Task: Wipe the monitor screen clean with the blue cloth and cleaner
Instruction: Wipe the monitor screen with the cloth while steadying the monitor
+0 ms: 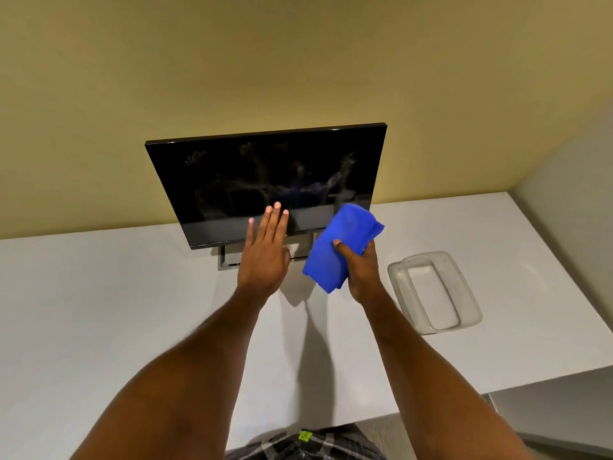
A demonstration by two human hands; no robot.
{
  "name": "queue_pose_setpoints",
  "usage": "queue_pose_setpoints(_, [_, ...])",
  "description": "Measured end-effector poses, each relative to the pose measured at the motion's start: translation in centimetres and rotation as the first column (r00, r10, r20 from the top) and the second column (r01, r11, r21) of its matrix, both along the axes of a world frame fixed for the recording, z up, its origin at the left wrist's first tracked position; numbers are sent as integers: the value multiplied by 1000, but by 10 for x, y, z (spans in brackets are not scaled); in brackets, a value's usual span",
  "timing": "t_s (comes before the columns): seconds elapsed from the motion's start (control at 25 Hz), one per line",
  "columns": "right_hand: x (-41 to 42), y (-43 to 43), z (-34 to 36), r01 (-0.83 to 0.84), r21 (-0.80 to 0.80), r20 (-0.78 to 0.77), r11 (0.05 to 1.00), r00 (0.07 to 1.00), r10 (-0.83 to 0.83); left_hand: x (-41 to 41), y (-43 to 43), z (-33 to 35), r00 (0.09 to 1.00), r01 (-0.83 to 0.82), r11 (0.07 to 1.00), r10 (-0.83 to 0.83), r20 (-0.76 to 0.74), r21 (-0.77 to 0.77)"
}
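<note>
A black monitor (232,174) stands at the back of a white table (99,310), against a yellow wall. Its dark screen carries pale smears and droplets across the middle and right. My right hand (363,267) grips a folded blue cloth (335,247) in front of the screen's lower right corner. My left hand (267,250) is flat with fingers together, held in front of the screen's lower edge near the middle. Whether either hand or the cloth touches the screen I cannot tell. No cleaner bottle is in view.
A clear plastic tray (464,287) lies on the table to the right of my right hand. The monitor's grey stand base (225,258) shows under the screen. The table's front edge runs across the lower right, with a grey surface (557,416) below it.
</note>
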State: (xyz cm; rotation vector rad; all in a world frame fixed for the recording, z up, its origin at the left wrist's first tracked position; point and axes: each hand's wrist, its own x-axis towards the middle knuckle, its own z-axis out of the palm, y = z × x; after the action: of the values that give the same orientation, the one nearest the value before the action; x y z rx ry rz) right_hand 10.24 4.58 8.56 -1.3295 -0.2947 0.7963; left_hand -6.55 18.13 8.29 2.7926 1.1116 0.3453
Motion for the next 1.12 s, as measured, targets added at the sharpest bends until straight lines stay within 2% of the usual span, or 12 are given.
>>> queue_pose_setpoints(0.08, [18, 7, 17, 1, 3, 61, 1000, 998, -2, 17, 18, 25, 999, 20, 995, -23, 29, 100])
queue_pose_setpoints(0.2, [51, 16, 43, 103, -24, 207, 994, 974, -96, 44, 42, 65, 998, 11, 982, -24, 65, 190])
queue_pose_setpoints(0.36, [91, 34, 77, 252, -54, 504, 966, 842, -192, 61, 73, 103, 996, -39, 969, 18, 88, 245])
queue_pose_setpoints(0.48, [110, 47, 97, 300, -70, 738, 951, 657, -153, 63, 93, 116, 995, -78, 960, 59, 82, 267])
queue_pose_setpoints(0.64, [125, 70, 114, 348, -117, 883, 930, 465, -63, 61, 112, 124, 992, -120, 959, 106, 68, 257])
queue_pose_setpoints(0.72, [130, 83, 112, 363, -169, 957, 916, 283, 65, 59, 119, 125, 991, -133, 960, 122, 56, 248])
queue_pose_setpoints(0.8, [133, 92, 105, 353, -244, 970, 903, 101, 222, 57, 124, 125, 990, -141, 961, 135, 40, 239])
queue_pose_setpoints(0.84, [135, 94, 101, 349, -273, 960, 897, 40, 277, 57, 127, 125, 990, -144, 961, 140, 32, 236])
queue_pose_setpoints(0.96, [143, 96, 87, 358, -313, 928, 880, -84, 364, 56, 132, 122, 990, -137, 965, 139, 8, 225])
queue_pose_setpoints(1.12, [158, 103, 76, 323, -299, 879, 898, -274, 391, 55, 138, 116, 991, -130, 972, 136, -16, 198])
